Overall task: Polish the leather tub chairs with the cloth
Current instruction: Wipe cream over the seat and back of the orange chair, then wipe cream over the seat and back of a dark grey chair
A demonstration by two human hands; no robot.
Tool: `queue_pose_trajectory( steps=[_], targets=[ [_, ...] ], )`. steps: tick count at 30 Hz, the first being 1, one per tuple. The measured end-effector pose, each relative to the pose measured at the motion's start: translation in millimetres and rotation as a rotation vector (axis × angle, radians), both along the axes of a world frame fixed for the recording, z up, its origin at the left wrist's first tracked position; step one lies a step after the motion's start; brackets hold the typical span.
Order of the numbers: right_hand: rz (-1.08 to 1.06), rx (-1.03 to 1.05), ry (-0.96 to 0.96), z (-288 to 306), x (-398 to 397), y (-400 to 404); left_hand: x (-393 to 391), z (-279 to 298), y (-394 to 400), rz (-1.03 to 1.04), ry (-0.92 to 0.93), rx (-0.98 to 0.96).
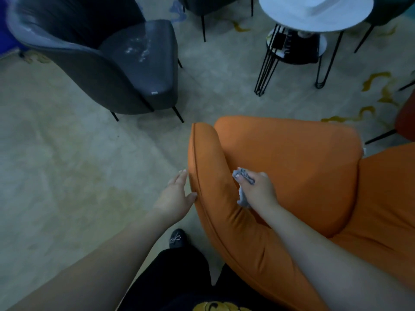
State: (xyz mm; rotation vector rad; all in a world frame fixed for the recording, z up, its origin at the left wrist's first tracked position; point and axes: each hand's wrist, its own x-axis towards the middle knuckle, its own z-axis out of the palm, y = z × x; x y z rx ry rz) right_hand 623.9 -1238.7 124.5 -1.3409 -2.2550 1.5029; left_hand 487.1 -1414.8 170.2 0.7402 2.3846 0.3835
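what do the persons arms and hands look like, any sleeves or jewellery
Both forearms are bare as far as the frame shows: no sleeves, watch or bracelet. The left hand and right hand wear no gloves, and no rings show. The nails look short and pale.

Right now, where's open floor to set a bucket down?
Carpet left of the orange chair, below the dark chair, is bare. Crowded top right: round table, its wire legs, more chairs.
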Motion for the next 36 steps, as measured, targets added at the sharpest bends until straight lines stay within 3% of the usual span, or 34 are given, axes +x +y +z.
queue_pose_trajectory(
  steps=[7, 12, 18, 27, 36],
  targets=[
    [0.029, 0.094, -0.019, 30, -66, -3, -75, 9, -29, -0.115, 0.141, -0.108],
    [0.081, 0.165, -0.024, 50, -152, -16, -156, 10, -61, -0.233, 0.301, -0.245],
    [0.074, 0.201, -0.008, 72, -256, -51, -253, 23, -98, -0.313, 0.388, -0.274],
    [0.079, 0.261, -0.021, 100, -351, -74, -359, 33, -123, -0.375, 0.419, -0.284],
    [0.052, 0.234, -0.059, 108, -431, -33, -432, 28, -96, -0.331, 0.425, -0.245]
  ],
)
